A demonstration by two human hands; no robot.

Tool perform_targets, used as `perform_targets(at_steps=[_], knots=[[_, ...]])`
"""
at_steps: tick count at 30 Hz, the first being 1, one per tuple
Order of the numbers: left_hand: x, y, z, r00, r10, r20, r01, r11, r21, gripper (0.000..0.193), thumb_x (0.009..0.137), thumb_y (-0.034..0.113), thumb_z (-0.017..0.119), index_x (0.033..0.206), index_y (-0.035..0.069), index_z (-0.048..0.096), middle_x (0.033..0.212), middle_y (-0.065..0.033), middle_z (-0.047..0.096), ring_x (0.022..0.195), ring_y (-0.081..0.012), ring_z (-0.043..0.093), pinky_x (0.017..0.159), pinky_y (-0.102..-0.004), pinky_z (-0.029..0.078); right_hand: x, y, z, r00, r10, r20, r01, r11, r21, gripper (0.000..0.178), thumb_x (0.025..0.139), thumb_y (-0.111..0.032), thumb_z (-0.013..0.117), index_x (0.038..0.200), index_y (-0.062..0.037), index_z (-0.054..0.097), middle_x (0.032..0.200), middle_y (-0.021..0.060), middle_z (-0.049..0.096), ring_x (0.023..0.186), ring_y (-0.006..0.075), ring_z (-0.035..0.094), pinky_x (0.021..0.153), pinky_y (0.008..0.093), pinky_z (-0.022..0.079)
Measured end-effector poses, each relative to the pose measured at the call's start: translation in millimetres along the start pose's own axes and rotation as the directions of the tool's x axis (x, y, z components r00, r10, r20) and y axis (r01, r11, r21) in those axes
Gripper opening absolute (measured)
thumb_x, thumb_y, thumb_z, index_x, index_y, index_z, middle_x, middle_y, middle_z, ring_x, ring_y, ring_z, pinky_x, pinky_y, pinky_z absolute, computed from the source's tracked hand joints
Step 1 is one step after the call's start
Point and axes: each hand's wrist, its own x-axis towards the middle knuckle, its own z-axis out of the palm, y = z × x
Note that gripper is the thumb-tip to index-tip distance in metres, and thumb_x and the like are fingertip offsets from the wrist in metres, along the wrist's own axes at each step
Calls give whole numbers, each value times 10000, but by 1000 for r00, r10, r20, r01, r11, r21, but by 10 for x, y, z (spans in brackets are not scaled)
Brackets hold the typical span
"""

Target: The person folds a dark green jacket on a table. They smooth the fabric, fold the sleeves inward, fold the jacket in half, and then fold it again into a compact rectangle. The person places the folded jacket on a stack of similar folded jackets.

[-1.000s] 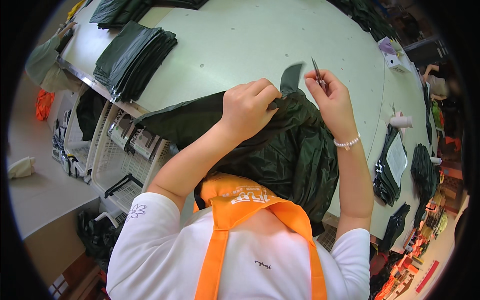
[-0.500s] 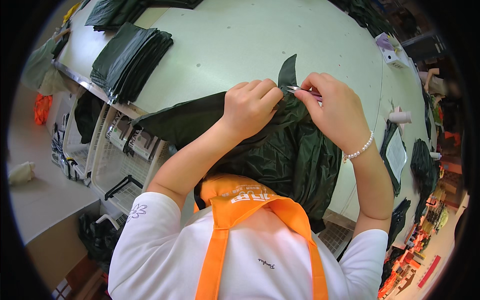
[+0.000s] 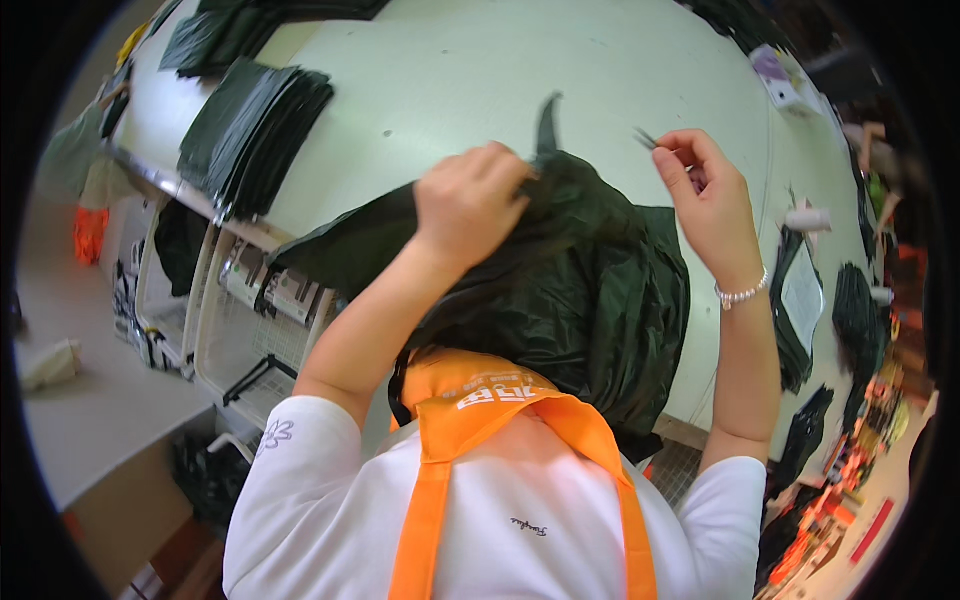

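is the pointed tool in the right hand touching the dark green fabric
Apart: the head view shows pale table between the pointed tool and the dark green fabric.

On the pale table [image 3: 430, 90], a stack of dark folded fabric [image 3: 255, 140] lies near the left edge, with another stack [image 3: 225, 38] behind it. At the right there are a white box [image 3: 788, 90] and a white spool [image 3: 808, 219]. At far left is an orange bundle [image 3: 91, 236].

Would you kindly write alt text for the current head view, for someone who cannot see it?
A person's left hand grips dark green fabric at a pale table, while the right hand, apart from it, holds a small pointed tool. A folded dark stack lies upper left.
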Motion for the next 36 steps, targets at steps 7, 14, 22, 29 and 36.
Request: perform_targets(at_steps=[7, 14, 22, 29, 36], knots=[[88, -452, 219, 973, -203, 108, 141, 897, 418, 699, 716, 374, 763, 1280, 78, 476, 1266, -155, 511, 1162, -346, 466, 975, -451, 351, -722, 3102, -573, 744, 555, -372, -647, 737, -194, 263, 791, -235, 694, 888, 9, 680, 753, 69, 659, 657, 176, 586, 634, 309, 465], [0, 427, 1265, 803, 32, 595, -71, 996, 44, 506, 723, 293, 739, 1145, 64, 580, 1205, -144, 542, 1126, -324, 491, 931, -419, 389, -1255, 3654, 39, 656, 740, -147, -591, 625, 510, 272, 758, -175, 744, 959, -1, 685, 819, 20, 658, 731, 97, 584, 683, 239, 461], [-672, 1134, 2228, 162, -236, 958, 444, 885, 143, 499, 798, 363, 699, 1105, -14, 584, 815, -102, 668, 746, -206, 643, 683, -298, 496, -1337, 3187, -338, 736, 672, -83, -353, 486, 800, 151, 826, -143, 687, 958, -71, 678, 697, -99, 520, 552, 1, 382, 468, 188, 263], [-1043, 868, 1922, 291, -408, 865, 701, 706, 97, 492, 816, 294, 699, 1152, -29, 541, 866, -102, 658, 693, -144, 617, 643, -270, 492, -2797, 4764, -1052, 420, 565, -710, -852, 515, -95, 315, 817, -139, 602, 1107, -20, 572, 1184, 159, 527, 1012, 313, 537, 900, 395, 425], [-1216, 1003, 2116, 161, -609, 777, 789, 552, 269, 926, 758, 604, 641, 1372, -35, 373, 986, -164, 633, 877, -225, 609, 784, -319, 478, -2539, 3788, -601, 722, 551, -418, -542, 826, 154, 294, 847, -220, 613, 1072, -32, 594, 961, 193, 616, 886, 337, 592, 809, 418, 464]])
